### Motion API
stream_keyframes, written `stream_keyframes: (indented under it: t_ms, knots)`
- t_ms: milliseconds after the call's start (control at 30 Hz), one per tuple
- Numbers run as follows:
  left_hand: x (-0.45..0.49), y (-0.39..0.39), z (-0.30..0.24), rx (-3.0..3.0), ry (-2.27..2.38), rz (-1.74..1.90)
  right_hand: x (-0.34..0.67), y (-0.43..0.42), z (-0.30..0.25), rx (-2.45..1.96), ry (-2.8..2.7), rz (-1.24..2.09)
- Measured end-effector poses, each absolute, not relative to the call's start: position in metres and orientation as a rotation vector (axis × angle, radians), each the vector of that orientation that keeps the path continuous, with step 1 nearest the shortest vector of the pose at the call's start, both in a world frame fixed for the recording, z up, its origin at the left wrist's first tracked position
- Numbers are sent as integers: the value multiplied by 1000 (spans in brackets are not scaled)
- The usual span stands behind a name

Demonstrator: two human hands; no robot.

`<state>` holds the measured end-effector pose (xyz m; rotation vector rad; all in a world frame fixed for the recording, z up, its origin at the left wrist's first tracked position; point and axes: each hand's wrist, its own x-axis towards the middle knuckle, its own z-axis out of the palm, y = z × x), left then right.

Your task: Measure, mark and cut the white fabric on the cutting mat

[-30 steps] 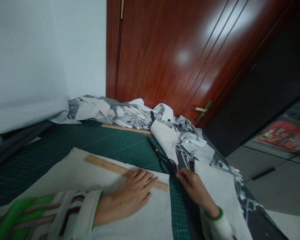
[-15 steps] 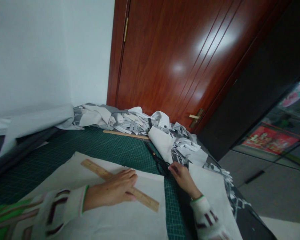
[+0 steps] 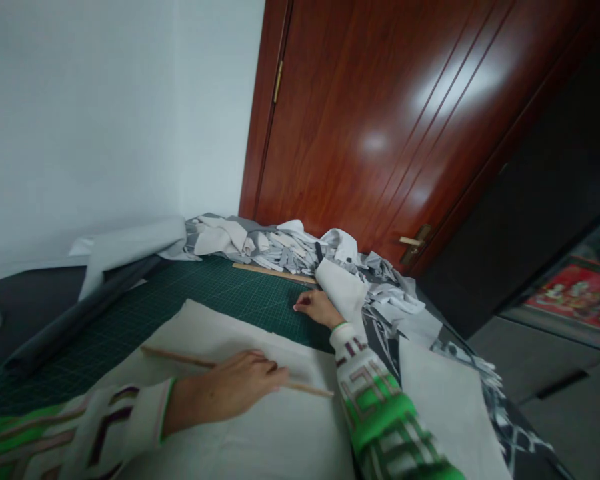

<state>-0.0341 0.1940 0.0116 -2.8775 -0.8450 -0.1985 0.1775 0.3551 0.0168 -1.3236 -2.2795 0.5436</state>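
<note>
Left hand [image 3: 240,387] flat on ruler [image 3: 180,358], right hand [image 3: 316,308] outstretched.

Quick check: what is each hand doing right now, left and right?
Left hand: flat, palm down on the wooden ruler over the pale cloth.
Right hand: fingers curled, reaching across the cutting mat; any grip cannot be told.

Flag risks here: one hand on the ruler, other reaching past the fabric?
The left hand pins the wooden ruler only near one end, so it could pivot on the white fabric. The right hand reaches across with its sleeve over the fabric's edge, which may drag it out of line.
</note>
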Motion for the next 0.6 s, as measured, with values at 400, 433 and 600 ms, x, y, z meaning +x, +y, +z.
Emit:
stream_keyframes:
  t_ms: [400,433,600]
  knots:
    - [-99,204,21,-2682,-968,-256,152,365,-2,-1510,-2259,542]
    - [-101,206,22,-2679,-1016,-224,154,363,0,-1524,-2259,522]
    - [-117,223,30,-2684,-1295,-166,168,338,18,-1481,-2368,526]
